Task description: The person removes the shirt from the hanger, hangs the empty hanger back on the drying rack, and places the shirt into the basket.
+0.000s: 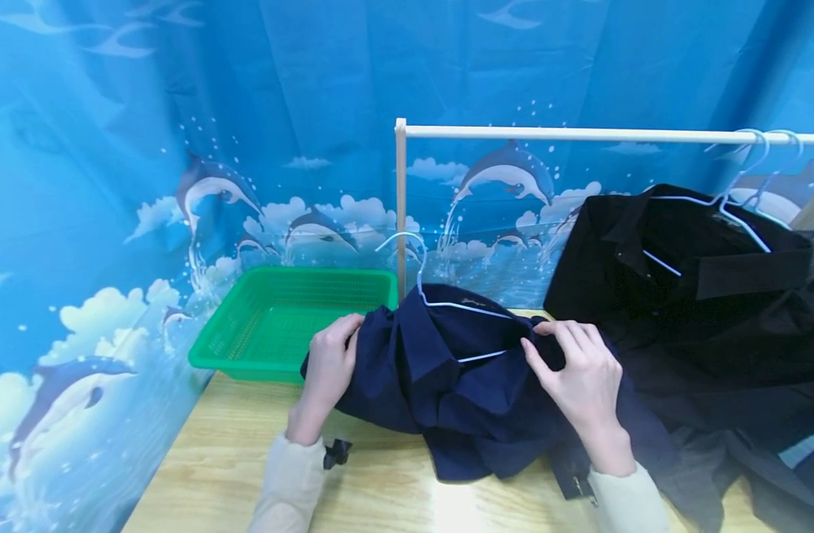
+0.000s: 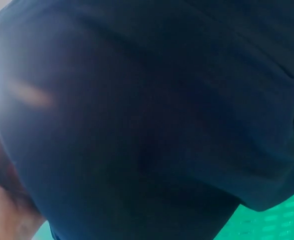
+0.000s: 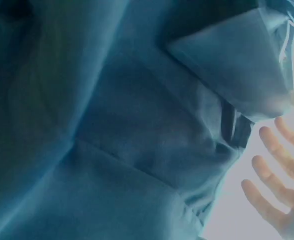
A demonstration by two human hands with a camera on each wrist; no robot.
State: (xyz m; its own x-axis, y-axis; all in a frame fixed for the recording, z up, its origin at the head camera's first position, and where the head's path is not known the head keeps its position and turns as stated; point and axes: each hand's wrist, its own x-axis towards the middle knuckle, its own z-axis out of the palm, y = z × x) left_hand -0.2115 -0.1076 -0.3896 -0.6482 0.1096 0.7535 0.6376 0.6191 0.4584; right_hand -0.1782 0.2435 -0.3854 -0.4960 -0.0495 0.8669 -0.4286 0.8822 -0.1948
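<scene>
A navy collared shirt [image 1: 394, 403] is bunched over the table, with a light blue hanger [image 1: 482, 357] inside its neck and the hook standing up. My left hand [image 1: 330, 363] grips the shirt at its left shoulder. At the right side of the collar, my right hand [image 1: 580, 370] pinches the fabric between thumb and fingers. Dark cloth fills most of the left wrist view, with part of the left hand [image 2: 9, 215] at its lower left edge. The right wrist view shows the collar flap [image 3: 231, 65] by the spread fingers [image 3: 281, 160].
A green plastic basket [image 1: 210, 348] stands behind my left hand. A white rail [image 1: 547, 134] on a wooden post [image 1: 401, 200] runs across the back. Black shirts [image 1: 600, 296] hang from it at right on light blue hangers. The wooden table [image 1: 200, 459] lies below.
</scene>
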